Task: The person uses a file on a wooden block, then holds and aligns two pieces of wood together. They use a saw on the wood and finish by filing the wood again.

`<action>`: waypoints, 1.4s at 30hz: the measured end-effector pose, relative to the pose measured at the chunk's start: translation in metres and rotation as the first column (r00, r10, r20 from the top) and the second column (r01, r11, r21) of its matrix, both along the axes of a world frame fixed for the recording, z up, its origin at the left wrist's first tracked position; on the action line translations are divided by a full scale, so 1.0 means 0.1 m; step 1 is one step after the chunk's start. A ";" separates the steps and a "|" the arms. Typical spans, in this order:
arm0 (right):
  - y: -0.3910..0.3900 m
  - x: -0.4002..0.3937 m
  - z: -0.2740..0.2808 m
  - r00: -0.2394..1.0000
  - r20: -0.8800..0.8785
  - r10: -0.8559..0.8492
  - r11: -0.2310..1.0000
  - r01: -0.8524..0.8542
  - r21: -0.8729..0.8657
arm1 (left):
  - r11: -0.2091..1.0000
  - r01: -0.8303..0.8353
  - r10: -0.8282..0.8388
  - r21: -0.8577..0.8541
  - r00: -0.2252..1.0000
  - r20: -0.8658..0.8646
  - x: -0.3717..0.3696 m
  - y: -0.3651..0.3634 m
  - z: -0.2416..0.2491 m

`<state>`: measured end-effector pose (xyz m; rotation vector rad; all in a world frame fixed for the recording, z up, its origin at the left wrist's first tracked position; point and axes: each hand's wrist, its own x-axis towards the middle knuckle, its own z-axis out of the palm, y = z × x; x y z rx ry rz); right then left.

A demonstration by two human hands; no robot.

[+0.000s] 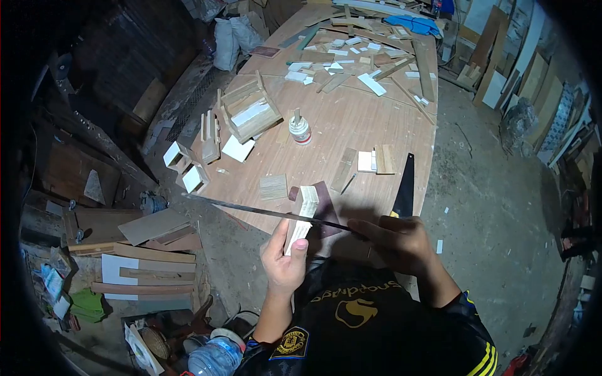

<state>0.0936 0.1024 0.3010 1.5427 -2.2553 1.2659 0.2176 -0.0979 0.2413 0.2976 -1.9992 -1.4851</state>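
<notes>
My left hand (285, 260) grips a small pale wooden block (302, 216), holding it upright on edge at the near edge of the workbench (351, 125). My right hand (398, 241) is closed on the handle end of a long thin file (251, 208) that lies across the block and reaches out to the left past the bench edge. A dark reddish sheet (326, 200) lies on the bench just behind the block.
A handsaw (404, 186) lies on the bench to the right. A glue jar (300, 130), small wooden box frames (251, 111) and several wood offcuts (351, 56) cover the bench. Boards are stacked on the floor at left (147, 250); panels lean at far right.
</notes>
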 end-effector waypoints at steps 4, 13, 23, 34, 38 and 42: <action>0.03 0.01 -0.04 0.995 0.095 0.006 0.985 -0.022 0.168 | 1.000 0.011 -0.012 -0.016 1.000 -0.011 0.00 -0.01 0.03; -0.05 0.00 -0.02 0.999 -0.016 0.044 0.993 -0.042 0.114 | 0.998 0.033 -0.036 0.059 0.997 0.061 0.05 -0.06 0.09; -0.11 -0.05 -0.06 0.998 -0.040 0.039 0.971 -0.029 0.237 | 0.989 -0.035 0.048 -0.145 0.995 0.084 0.05 -0.08 0.14; -0.08 -0.18 -0.09 0.999 -0.031 0.015 0.943 -0.004 0.333 | 0.992 -0.011 0.016 -0.127 0.999 0.040 -0.04 -0.10 0.12; -0.09 -0.19 -0.11 0.995 -0.099 -0.004 0.986 0.020 0.163 | 1.000 -0.002 0.002 0.003 0.998 0.066 -0.04 -0.09 0.18; -0.15 -0.15 -0.01 0.996 -0.087 0.034 0.980 -0.017 0.197 | 0.998 0.048 -0.046 -0.033 0.997 0.068 -0.08 0.02 0.14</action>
